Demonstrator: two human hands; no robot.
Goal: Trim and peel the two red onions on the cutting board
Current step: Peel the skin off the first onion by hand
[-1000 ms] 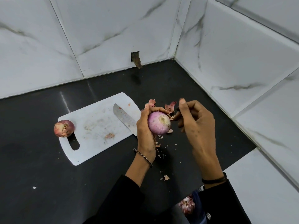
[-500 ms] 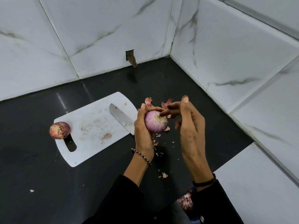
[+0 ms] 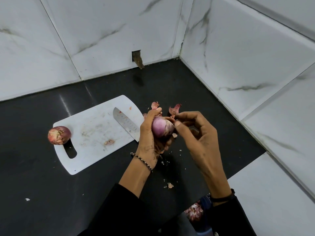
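My left hand [image 3: 150,138] grips a mostly peeled, pale purple onion [image 3: 161,126] in the air, to the right of the white cutting board [image 3: 88,142]. My right hand [image 3: 199,137] pinches a bit of skin at the onion's upper right side with thumb and forefinger. The second red onion [image 3: 58,135], still in its skin, sits at the board's left end beside the handle slot. A knife blade [image 3: 125,124] lies on the board's right part; its handle is hidden behind my left hand.
Torn onion skins [image 3: 173,109] lie on the black counter [image 3: 42,184] behind my hands, and small scraps [image 3: 169,185] lie nearer to me. White marble-tiled walls close the corner behind and to the right. A pale ledge [image 3: 265,193] runs along the right.
My right hand has come down from above the onion to its right side, thumb and forefinger now pinching the skin. The left hand has turned the onion a little.
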